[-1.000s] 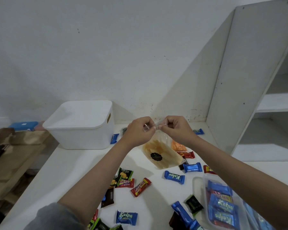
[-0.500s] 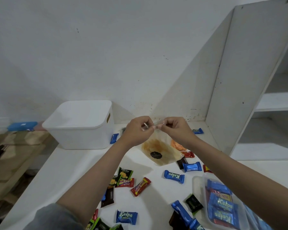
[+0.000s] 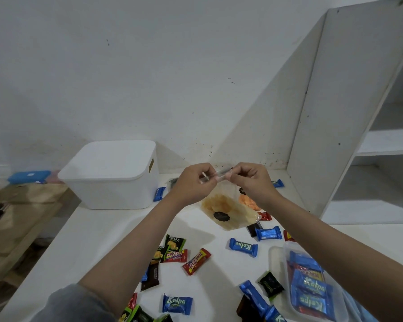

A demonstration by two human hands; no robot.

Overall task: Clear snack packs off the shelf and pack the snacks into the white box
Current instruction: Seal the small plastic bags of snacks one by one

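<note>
Both hands hold up a clear plastic snack bag [image 3: 228, 210] with brownish pieces and a dark round label. My left hand [image 3: 191, 184] and my right hand [image 3: 251, 182] pinch its top edge between them above the white table [image 3: 91, 240]. The white box [image 3: 112, 175] stands at the back left with its lid on. Several small wrapped snacks lie scattered on the table: blue Kalpa packs [image 3: 243, 247], red beng-beng bars [image 3: 196, 261], green and black packs [image 3: 173, 244]. The white shelf unit [image 3: 382, 142] stands at the right with bare shelves.
A clear plastic container [image 3: 310, 291] holding blue and red snacks sits at the lower right. An orange snack pack [image 3: 249, 203] lies behind the bag. A wooden bench [image 3: 14, 219] with a blue case [image 3: 28, 177] is off to the left.
The hands have stayed together at the bag's top edge, fingers working along it. The bag hangs slightly differently below them.
</note>
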